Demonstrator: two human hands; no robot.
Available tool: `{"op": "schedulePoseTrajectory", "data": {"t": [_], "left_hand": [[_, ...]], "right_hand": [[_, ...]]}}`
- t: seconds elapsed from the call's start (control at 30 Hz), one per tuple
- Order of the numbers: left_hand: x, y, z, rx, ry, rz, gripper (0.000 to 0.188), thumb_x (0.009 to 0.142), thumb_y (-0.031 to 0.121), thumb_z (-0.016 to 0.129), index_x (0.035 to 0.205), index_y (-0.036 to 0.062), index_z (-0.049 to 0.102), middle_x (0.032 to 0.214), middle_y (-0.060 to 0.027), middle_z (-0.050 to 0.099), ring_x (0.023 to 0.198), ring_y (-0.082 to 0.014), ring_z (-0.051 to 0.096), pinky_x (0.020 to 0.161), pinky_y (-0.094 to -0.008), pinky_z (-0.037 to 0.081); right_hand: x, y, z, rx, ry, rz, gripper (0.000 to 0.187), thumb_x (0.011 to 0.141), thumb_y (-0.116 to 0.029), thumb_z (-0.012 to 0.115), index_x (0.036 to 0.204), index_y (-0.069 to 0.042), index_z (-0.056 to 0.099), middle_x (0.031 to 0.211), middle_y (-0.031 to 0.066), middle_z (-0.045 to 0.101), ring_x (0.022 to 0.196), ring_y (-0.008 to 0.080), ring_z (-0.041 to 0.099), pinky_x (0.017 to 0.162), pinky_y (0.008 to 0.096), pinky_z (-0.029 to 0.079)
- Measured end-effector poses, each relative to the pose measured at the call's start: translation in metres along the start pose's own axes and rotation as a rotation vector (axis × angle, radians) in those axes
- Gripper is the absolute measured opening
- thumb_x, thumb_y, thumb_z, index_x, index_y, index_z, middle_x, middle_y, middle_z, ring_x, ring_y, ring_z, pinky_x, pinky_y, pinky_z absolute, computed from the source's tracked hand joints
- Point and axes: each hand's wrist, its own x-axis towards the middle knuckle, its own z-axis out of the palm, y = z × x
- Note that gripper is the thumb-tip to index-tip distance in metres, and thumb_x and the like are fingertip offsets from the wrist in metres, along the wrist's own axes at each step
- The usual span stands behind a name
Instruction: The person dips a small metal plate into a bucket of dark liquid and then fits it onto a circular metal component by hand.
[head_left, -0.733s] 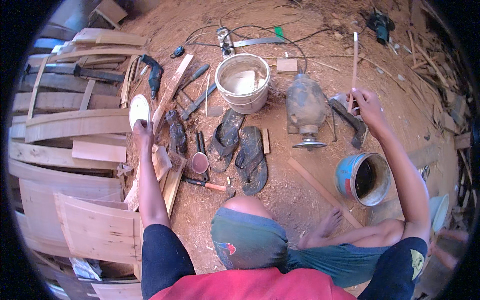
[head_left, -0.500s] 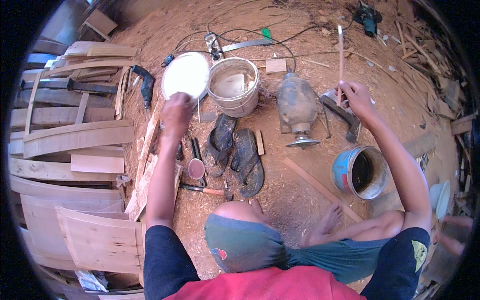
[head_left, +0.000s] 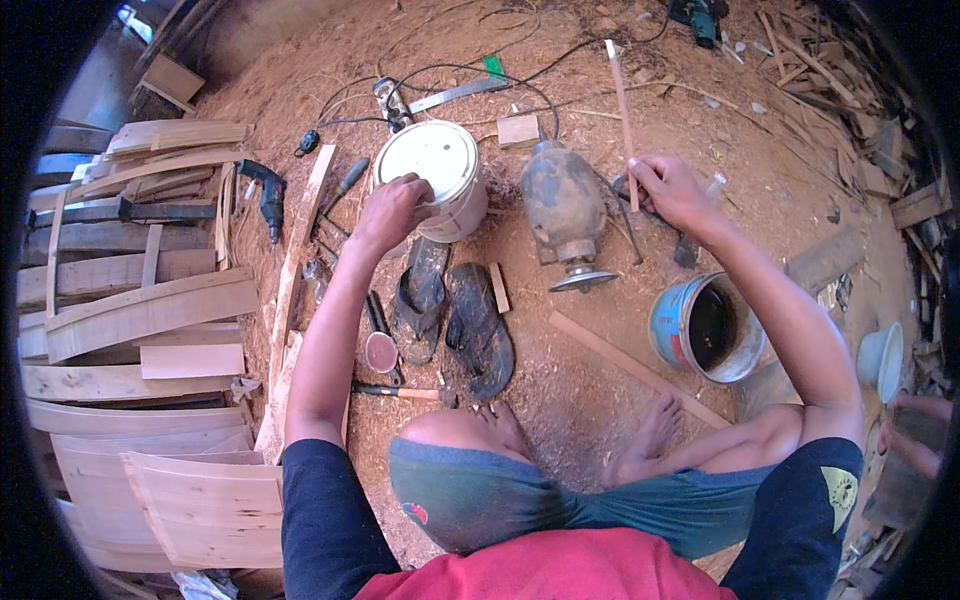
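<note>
My left hand (head_left: 393,208) presses on the round white lid (head_left: 425,161) that lies on top of the white bucket (head_left: 462,208), gripping the lid's near edge. My right hand (head_left: 668,190) is closed around a thin wooden stick (head_left: 622,103) that points away from me. Between the two hands stands a dusty grey power tool with a round disc base (head_left: 567,206). I sit on the sawdust floor with my knees bent and bare feet (head_left: 640,450) in front of me.
A pair of dark sandals (head_left: 455,308) lies just before the bucket. A blue paint can (head_left: 707,328) sits at my right. Curved wooden boards (head_left: 140,310) are stacked at the left, with a drill (head_left: 266,194), hand tools (head_left: 382,345), cables and a wood strip (head_left: 630,362) around.
My left hand carried the white lid from the left side rightward and set it on the bucket. My right hand with the stick barely moved.
</note>
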Motion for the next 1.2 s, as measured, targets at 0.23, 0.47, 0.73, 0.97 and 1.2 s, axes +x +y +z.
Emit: {"op": "schedulePoseTrajectory", "data": {"t": [0.23, 0.47, 0.73, 0.97, 1.2], "left_hand": [[0.026, -0.008, 0.023, 0.444, 0.196, -0.165, 0.082, 0.074, 0.074, 0.057, 0.138, 0.0231, 0.047, 0.145, -0.0134, 0.041, 0.131, -0.0346, 0.042, 0.102, -0.0539, 0.038], [0.036, -0.026, 0.012, 0.206, 0.032, -0.266, 0.093, 0.067, 0.079, 0.058, 0.141, 0.0241, 0.044, 0.151, -0.0114, 0.033, 0.139, -0.0338, 0.029, 0.109, -0.0582, 0.026], [-0.034, -0.030, 0.038, -0.098, 0.544, -0.227, 0.050, 0.085, 0.028, 0.070, 0.123, -0.0015, 0.055, 0.123, -0.0214, 0.057, 0.118, -0.0348, 0.052, 0.102, -0.0406, 0.039], [-0.045, -0.020, -0.024, 0.127, 0.354, -0.144, 0.043, 0.097, 0.027, 0.054, 0.130, 0.0002, 0.048, 0.126, -0.0212, 0.056, 0.126, -0.0339, 0.046, 0.104, -0.0394, 0.037], [0.001, 0.010, 0.027, 0.183, 0.073, 0.105, 0.044, 0.095, 0.029, 0.053, 0.136, 0.0126, 0.048, 0.140, -0.0151, 0.045, 0.131, -0.0373, 0.040, 0.108, -0.0436, 0.033]], "right_hand": [[0.025, -0.022, 0.049, -0.028, -0.084, -0.113, 0.036, 0.094, -0.029, 0.052, 0.084, 0.002, 0.065, 0.063, 0.0097, 0.061, 0.059, 0.0173, 0.061, 0.058, 0.0343, 0.048], [0.083, -0.051, 0.150, -0.029, -0.141, -0.289, 0.028, 0.090, -0.028, 0.057, 0.084, -0.002, 0.067, 0.071, 0.0156, 0.065, 0.065, 0.0257, 0.064, 0.063, 0.0391, 0.049], [0.103, -0.084, 0.239, -0.111, -0.171, -0.031, 0.030, 0.085, -0.031, 0.063, 0.098, -0.004, 0.070, 0.086, 0.0141, 0.070, 0.085, 0.0303, 0.068, 0.078, 0.0418, 0.051], [0.082, -0.106, 0.146, -0.522, -0.328, -0.331, 0.043, 0.090, -0.045, 0.057, 0.101, -0.005, 0.067, 0.094, 0.0175, 0.069, 0.089, 0.0297, 0.067, 0.077, 0.0442, 0.053], [0.087, -0.052, 0.032, -0.567, -0.229, -0.490, 0.040, 0.090, -0.042, 0.058, 0.100, -0.004, 0.064, 0.090, 0.0151, 0.067, 0.084, 0.0300, 0.065, 0.072, 0.0424, 0.050]]}}
